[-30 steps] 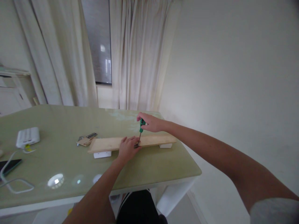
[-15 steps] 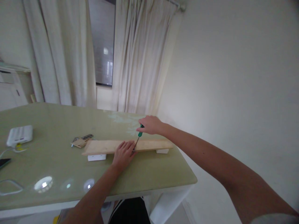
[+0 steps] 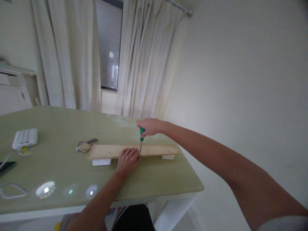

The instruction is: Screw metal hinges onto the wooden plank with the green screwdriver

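Observation:
A long, pale wooden board (image 3: 158,149) lies raised above the table on a white block (image 3: 101,162) at its left and another white block (image 3: 168,157) at its right. My left hand (image 3: 128,160) grips the board near the middle of its front edge, fingers over the top. Beside those fingertips sits a small metal piece (image 3: 139,155), partly hidden and too small to name. My right hand (image 3: 150,126) is closed around the green handle of a screwdriver (image 3: 141,136). Nearly upright, the screwdriver has its tip down at the metal piece.
Behind the board's left end are small metal parts with a brown piece (image 3: 84,147). Farther left lie a white power bank-like box (image 3: 25,138), a dark phone (image 3: 7,167) and a white cable (image 3: 14,192). A wall (image 3: 240,96) stands close on the right.
The screwdriver has gone from leaning right to nearly upright, as my right hand shifted left. My left hand stays on the board. The whole view has shifted slightly.

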The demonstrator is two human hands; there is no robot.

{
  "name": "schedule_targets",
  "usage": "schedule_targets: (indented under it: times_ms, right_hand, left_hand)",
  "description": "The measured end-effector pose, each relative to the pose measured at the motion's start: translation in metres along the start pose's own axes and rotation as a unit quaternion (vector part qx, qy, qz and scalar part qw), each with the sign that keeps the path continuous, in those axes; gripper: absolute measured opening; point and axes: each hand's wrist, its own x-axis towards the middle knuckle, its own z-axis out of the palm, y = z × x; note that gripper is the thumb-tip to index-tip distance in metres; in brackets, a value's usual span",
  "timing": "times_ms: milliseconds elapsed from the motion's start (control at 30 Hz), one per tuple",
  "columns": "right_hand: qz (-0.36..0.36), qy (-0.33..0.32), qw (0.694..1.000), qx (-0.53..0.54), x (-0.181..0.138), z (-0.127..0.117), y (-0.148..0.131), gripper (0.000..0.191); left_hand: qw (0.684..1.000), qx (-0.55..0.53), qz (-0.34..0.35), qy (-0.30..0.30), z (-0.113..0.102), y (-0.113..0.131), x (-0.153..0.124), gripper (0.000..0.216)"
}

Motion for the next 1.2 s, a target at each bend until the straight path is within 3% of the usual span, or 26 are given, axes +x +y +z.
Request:
schedule_targets:
  times_ms: [67, 300, 367, 433, 600, 700, 800, 933, 1100, 1200]
  right_hand:
    - [0.014, 0.016, 1.0, -0.006, -0.001, 0.0, -0.004, 0.043]
    - [0.025, -0.004, 1.0, 0.013, -0.005, -0.002, -0.004, 0.042]
    - [0.036, 0.008, 0.999, 0.021, -0.006, -0.001, -0.003, 0.035]
    - [0.048, 0.022, 0.998, 0.033, -0.008, 0.001, -0.002, 0.039]
    - [-0.007, 0.02, 0.995, 0.094, -0.015, 0.01, 0.001, 0.043]
    - [0.018, 0.069, 0.991, 0.112, -0.018, 0.021, 0.001, 0.027]
    - [0.04, 0.108, 0.984, 0.134, -0.018, 0.032, 0.005, 0.027]
    - [-0.006, 0.124, 0.974, 0.191, -0.019, 0.044, 0.009, 0.034]
    - [0.024, 0.205, 0.95, 0.236, -0.025, 0.063, 0.004, 0.021]
    - [0.013, 0.225, 0.933, 0.281, -0.027, 0.074, 0.007, 0.033]
  left_hand:
    - [1.0, -0.003, -0.003, -0.001, 0.0, 0.0, 0.0, 0.026]
    - [1.0, -0.015, -0.007, 0.002, -0.001, 0.001, 0.001, 0.026]
    - [1.0, -0.017, -0.007, 0.002, -0.001, 0.0, 0.001, 0.027]
    - [1.0, -0.02, -0.008, 0.002, -0.001, 0.0, 0.001, 0.027]
    - [1.0, -0.025, -0.014, 0.003, -0.001, 0.001, 0.001, 0.027]
    - [1.0, -0.027, -0.016, 0.003, -0.002, 0.002, 0.001, 0.027]
    - [1.0, -0.026, -0.016, 0.002, -0.002, 0.002, 0.001, 0.027]
    - [1.0, -0.024, -0.017, 0.001, -0.001, 0.001, 0.001, 0.026]
    - [1.0, -0.024, -0.016, -0.004, -0.003, 0.002, 0.001, 0.027]
    - [1.0, -0.023, -0.016, -0.009, -0.005, 0.003, 0.002, 0.027]
